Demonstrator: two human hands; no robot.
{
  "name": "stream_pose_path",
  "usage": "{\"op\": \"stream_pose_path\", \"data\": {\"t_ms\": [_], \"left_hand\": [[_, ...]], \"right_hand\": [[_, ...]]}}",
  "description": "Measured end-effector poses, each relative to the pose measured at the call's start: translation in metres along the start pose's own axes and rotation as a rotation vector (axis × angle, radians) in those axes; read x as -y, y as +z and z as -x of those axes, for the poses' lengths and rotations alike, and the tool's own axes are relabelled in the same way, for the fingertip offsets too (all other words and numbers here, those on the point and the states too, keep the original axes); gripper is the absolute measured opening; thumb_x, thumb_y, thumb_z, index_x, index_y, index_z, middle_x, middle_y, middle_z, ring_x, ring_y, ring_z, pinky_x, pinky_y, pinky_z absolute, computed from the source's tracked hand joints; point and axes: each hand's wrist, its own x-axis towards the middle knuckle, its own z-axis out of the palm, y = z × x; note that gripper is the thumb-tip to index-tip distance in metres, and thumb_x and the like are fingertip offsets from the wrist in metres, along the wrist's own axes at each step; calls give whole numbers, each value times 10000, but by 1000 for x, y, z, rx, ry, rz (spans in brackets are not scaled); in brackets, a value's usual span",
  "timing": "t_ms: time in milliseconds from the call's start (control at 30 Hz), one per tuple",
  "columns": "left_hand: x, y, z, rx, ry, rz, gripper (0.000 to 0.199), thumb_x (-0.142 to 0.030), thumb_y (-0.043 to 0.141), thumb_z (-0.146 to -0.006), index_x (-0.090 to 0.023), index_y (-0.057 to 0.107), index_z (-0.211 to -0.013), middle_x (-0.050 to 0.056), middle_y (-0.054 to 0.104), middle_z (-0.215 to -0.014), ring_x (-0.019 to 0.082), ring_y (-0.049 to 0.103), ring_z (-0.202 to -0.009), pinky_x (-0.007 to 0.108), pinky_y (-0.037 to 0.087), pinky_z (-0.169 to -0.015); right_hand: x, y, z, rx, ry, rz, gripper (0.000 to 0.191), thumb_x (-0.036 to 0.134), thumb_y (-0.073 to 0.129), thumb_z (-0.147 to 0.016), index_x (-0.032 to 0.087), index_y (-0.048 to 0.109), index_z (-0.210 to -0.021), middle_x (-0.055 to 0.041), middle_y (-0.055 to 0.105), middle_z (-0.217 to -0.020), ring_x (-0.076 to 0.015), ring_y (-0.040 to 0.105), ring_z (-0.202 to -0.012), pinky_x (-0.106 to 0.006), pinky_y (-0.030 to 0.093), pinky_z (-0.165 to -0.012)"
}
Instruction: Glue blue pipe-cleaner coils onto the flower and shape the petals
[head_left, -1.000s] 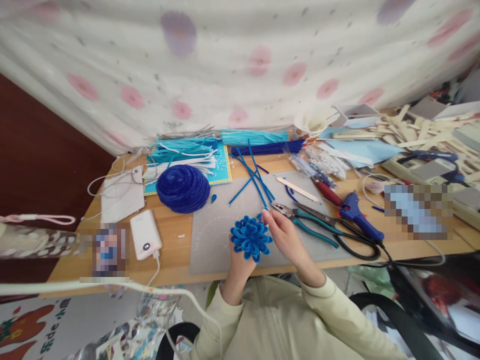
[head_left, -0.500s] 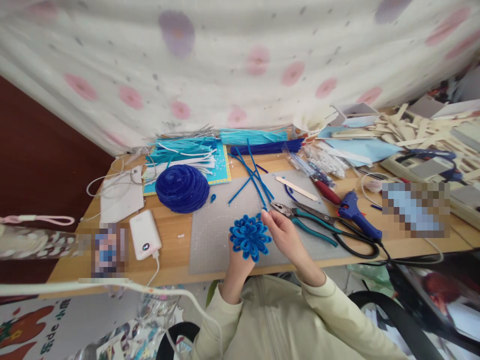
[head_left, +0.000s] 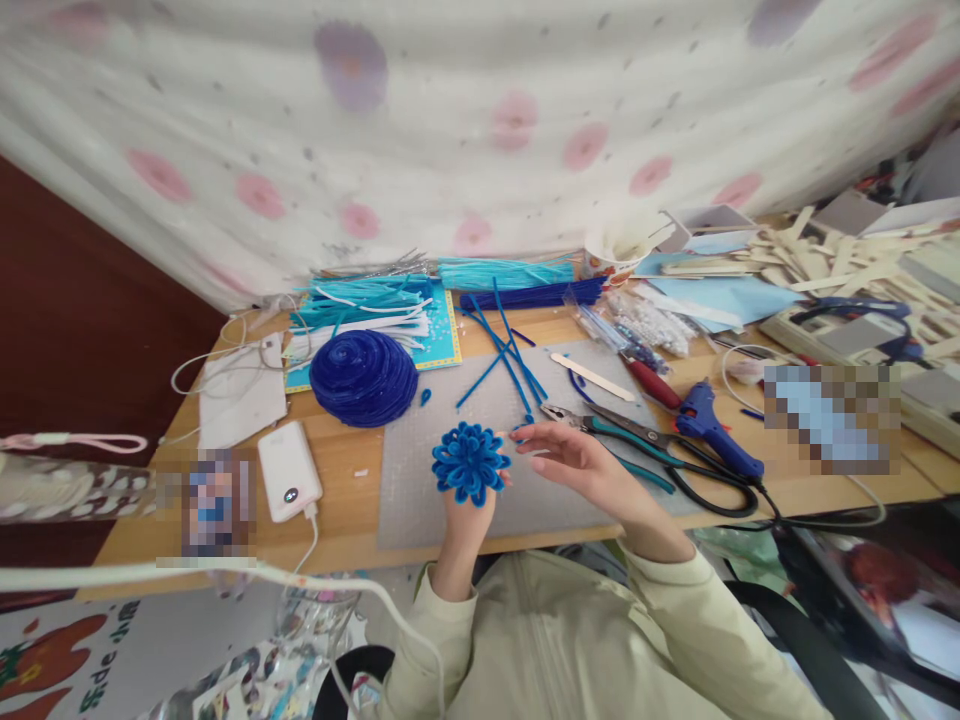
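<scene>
A blue pipe-cleaner flower with looped petals is held up by my left hand, whose fingers are mostly hidden beneath the petals. To its right is my right hand, fingers stretched out toward the flower, with nothing visible in them. Just beyond the hands, several loose blue pipe cleaners lie crossed on the grey cutting mat. A small blue loop rests near the dark blue coiled dome. Pliers and scissors lie to the right, partly behind my right hand.
Bundles of teal pipe cleaners and dark blue pipe cleaners line the back. A blue glue gun and a wooden stick are on the right. A white power bank with a cable sits left.
My left hand has moved left and slightly up with the flower. My right hand has come away from the pipe-cleaner end it was touching, and its fingers have straightened.
</scene>
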Motion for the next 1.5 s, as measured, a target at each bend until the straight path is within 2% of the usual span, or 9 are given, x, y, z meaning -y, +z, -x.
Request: {"op": "stream_pose_path", "data": {"t_ms": [267,500,633,767,933,1100,1267,1367,1500], "left_hand": [[-17,-8,0,38,-103,113,373,-372,504,-842,-221,490,-501,-9,633,-526,142,593,-525,319,511,-692],[-10,-9,1,15,-86,149,385,-455,492,-845,-228,485,-533,-22,610,-517,145,596,-566,325,480,-768],[-11,-8,1,12,-70,126,409,-457,489,-842,-229,474,-502,-19,623,-526,149,600,-573,334,478,-774],[-15,-8,-1,12,-105,126,409,-421,490,-839,-232,458,-478,-22,619,-508,148,592,-544,333,482,-742],[-16,-8,-1,49,-114,100,398,-416,469,-851,-228,485,-500,-21,608,-492,150,598,-561,335,465,-776],[-19,-6,0,108,-134,150,429,-447,458,-854,-227,484,-487,-35,538,-436,134,559,-509,304,459,-716],[-24,-7,0,142,-149,79,348,-417,508,-827,-228,540,-536,-52,511,-427,119,518,-460,287,444,-641],[-20,-7,1,133,-151,99,373,-437,517,-822,-224,516,-515,-50,494,-425,112,500,-453,281,441,-625],[-14,-5,3,88,-144,145,445,-505,520,-808,-216,455,-477,-44,497,-432,111,485,-459,297,446,-640]], "right_hand": [[14,-27,15,116,67,-234,362,373,673,-799,265,665,-1144,-92,555,-1343,-275,533,-1214,-438,453,-973],[17,-72,29,-273,154,-110,314,394,760,-685,222,724,-946,-92,705,-1074,-208,679,-902,-323,569,-764],[15,-107,39,-585,26,-147,249,339,787,-628,219,719,-835,-58,696,-799,-103,536,-485,-229,444,-388],[21,-120,48,-787,-164,-198,279,194,789,-583,261,704,-840,-53,669,-876,-127,535,-545,-245,396,-374],[32,-88,42,-674,-259,-12,398,227,773,-632,323,675,-1006,-24,607,-1203,-237,560,-1108,-330,526,-805],[19,-25,5,-157,-196,370,268,349,727,-732,246,721,-980,-88,633,-1166,-256,576,-1102,-398,470,-924],[4,11,-19,4,-261,428,211,330,688,-785,256,739,-976,-87,629,-1188,-230,574,-1116,-391,411,-993],[2,12,-19,7,-243,346,147,354,670,-797,241,756,-839,-71,681,-1048,-204,634,-973,-353,462,-900],[0,6,-15,-181,-267,225,142,366,757,-701,225,738,-703,-55,703,-876,-196,643,-846,-348,478,-835]]}}
